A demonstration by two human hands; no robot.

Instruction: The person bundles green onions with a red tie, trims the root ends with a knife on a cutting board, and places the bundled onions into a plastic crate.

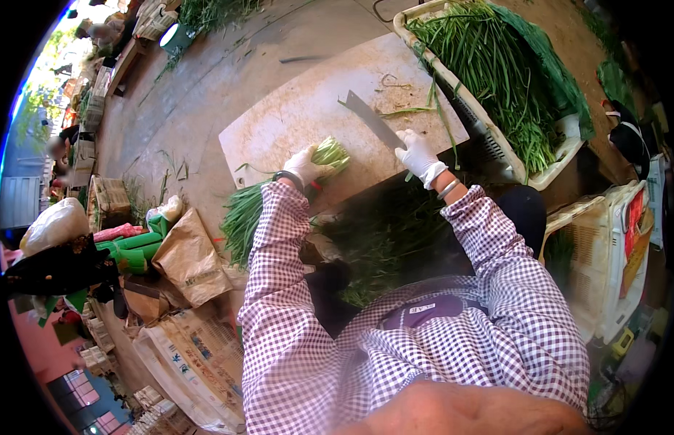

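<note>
My left hand (305,165), in a white glove, is closed around a bunch of long green leafy stalks (244,217). The pale root ends point to the right over a white cutting board (293,114), while the green leaves hang past its left edge. My right hand (418,155), also gloved, grips a wide-bladed knife (372,119) near the board's right side. The blade points away to the upper left, apart from the bunch. A few loose green leaves (410,111) lie on the board beyond the knife.
A white plastic crate (462,81) heaped with green stalks (495,70) stands at the upper right. More crates (603,228) are at the right. Loose greens lie in the shade below the board. A woven sack (190,261) and green rolls (133,250) lie at the left.
</note>
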